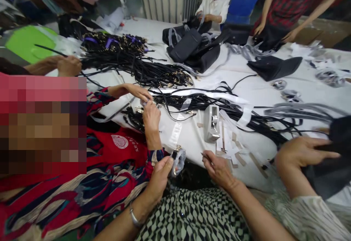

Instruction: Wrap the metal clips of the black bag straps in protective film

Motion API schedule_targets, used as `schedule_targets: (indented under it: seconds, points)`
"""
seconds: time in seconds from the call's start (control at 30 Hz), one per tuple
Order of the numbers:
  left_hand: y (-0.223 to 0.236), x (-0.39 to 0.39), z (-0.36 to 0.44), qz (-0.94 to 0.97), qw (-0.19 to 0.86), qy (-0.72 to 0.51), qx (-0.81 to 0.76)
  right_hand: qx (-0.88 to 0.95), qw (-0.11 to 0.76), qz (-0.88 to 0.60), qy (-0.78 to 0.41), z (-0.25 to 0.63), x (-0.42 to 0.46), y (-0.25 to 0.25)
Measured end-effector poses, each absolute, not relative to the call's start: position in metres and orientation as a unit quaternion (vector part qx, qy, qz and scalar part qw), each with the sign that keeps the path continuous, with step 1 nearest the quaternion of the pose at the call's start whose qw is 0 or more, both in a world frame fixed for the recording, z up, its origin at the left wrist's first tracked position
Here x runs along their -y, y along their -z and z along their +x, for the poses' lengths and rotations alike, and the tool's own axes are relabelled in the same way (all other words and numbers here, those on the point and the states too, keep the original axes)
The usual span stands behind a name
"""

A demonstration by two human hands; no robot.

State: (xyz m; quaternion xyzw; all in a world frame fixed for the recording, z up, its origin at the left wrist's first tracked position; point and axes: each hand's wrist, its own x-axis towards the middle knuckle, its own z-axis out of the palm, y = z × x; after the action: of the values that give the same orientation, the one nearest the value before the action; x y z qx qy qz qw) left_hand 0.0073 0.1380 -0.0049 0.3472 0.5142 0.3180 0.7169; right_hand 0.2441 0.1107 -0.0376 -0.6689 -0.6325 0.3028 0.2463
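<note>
My left hand [160, 177], with a bracelet at the wrist, is closed on a coiled strap [179, 160] in greyish clear wrapping. A gold-coloured metal clasp and a black end show at its top. To the right, my right hand [219, 169] is pinched at the table's front edge. A small dark tip pokes out between its thumb and finger, too small to name. Beyond that hand stands a grey tape dispenser [212, 124], with paper and brown card strips [230, 146] beside it. A strip of clear tape [175, 133] lies on the white table cover.
Black straps with gold clasps [164, 74] lie in heaps across the table. Black bags [196, 49] sit farther back. At left, a co-worker's hands [149, 109] work close to mine; another person's hand [298, 158] holds black material at right. More people stand across the table.
</note>
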Motion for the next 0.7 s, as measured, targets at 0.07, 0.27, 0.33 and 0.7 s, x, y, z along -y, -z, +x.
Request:
schedule_targets:
  seconds: [0.07, 0.27, 0.33, 0.7]
  points:
    - [0.000, -0.140, 0.011, 0.350, 0.714, -0.324, -0.513, 0.495, 0.323, -0.651, -0.476, 0.220, -0.111, 0.022]
    - [-0.009, -0.137, 0.010, 0.354, 0.704, -0.333, -0.517, 0.248, 0.406, -0.519, -0.711, 0.181, -0.112, -0.014]
    - [-0.010, -0.136, 0.008, 0.358, 0.700, -0.335, -0.519, 0.249, 0.404, -0.528, -0.704, 0.178, -0.109, -0.016]
    - [-0.010, -0.136, 0.005, 0.340, 0.703, -0.352, -0.517, 0.147, 0.492, -0.383, -0.768, 0.179, -0.106, -0.018]
